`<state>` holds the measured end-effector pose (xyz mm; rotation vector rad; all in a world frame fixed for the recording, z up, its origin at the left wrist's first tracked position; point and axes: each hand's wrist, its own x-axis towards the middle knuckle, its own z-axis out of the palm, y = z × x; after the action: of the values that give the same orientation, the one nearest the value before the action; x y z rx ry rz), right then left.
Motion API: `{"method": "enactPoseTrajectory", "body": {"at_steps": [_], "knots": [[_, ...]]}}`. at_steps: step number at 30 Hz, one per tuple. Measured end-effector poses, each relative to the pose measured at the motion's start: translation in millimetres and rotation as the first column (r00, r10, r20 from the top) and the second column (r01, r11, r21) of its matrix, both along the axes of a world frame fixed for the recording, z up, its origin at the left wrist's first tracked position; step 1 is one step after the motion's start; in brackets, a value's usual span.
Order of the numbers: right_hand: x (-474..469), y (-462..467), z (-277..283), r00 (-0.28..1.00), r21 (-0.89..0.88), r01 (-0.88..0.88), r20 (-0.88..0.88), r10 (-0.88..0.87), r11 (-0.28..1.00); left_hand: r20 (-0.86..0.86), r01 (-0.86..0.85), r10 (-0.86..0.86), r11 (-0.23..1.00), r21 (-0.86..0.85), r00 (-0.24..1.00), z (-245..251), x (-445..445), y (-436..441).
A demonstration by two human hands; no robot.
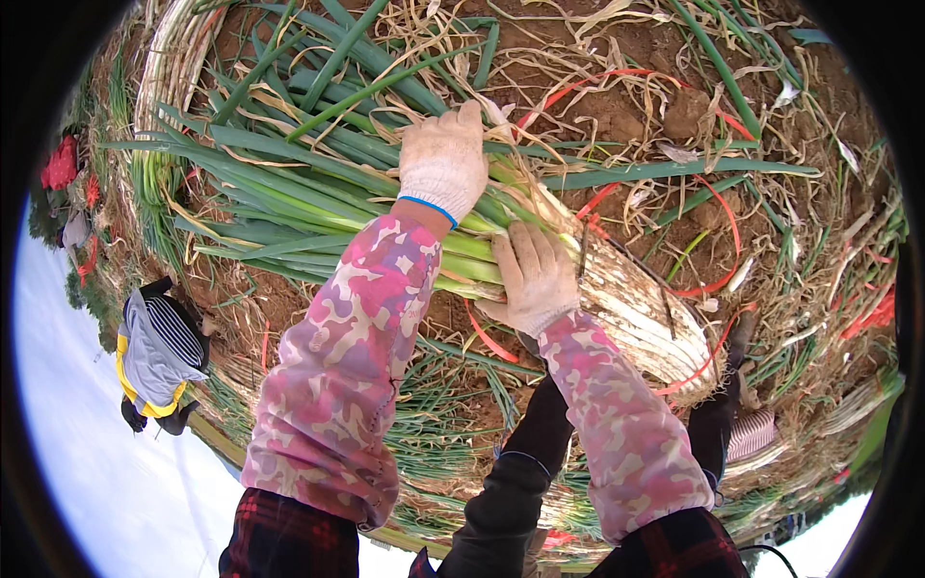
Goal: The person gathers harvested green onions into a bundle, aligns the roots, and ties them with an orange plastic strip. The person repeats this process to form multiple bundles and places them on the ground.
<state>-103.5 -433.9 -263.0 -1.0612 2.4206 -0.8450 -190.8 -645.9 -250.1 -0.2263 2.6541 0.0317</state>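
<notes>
A thick bundle of Welsh onions point(636, 303) lies slantwise before me, its white stalks and roots at the lower right and its green leaves spread to the upper left. My left hand point(442, 162), in a soiled white knit glove with a blue cuff edge, is closed over the leaves. Lower down, where green turns to white, my gloved right hand point(535, 278) grasps the near side of the bundle. The undersides of both hands are hidden. A red plastic strap point(715, 285) runs loosely around the bundle's root end and over the soil.
Another onion bundle point(173, 79) lies at the upper left. Dry leaves and soil point(621, 115) surround the work, with more red strap point(871, 318) at the right. My dark-clad leg point(506, 484) is below the bundle. A bent-over person point(160, 347) is at the left.
</notes>
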Motion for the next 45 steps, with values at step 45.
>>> {"method": "enactPoseTrajectory", "body": {"at_steps": [45], "knots": [[3.3, 7.8, -11.2, 1.0, -0.107, -0.029, -0.003, 0.029, 0.994, -0.041, 0.379, -0.379, 0.899, 0.222, 0.924, -0.2, 15.7, -28.2]]}}
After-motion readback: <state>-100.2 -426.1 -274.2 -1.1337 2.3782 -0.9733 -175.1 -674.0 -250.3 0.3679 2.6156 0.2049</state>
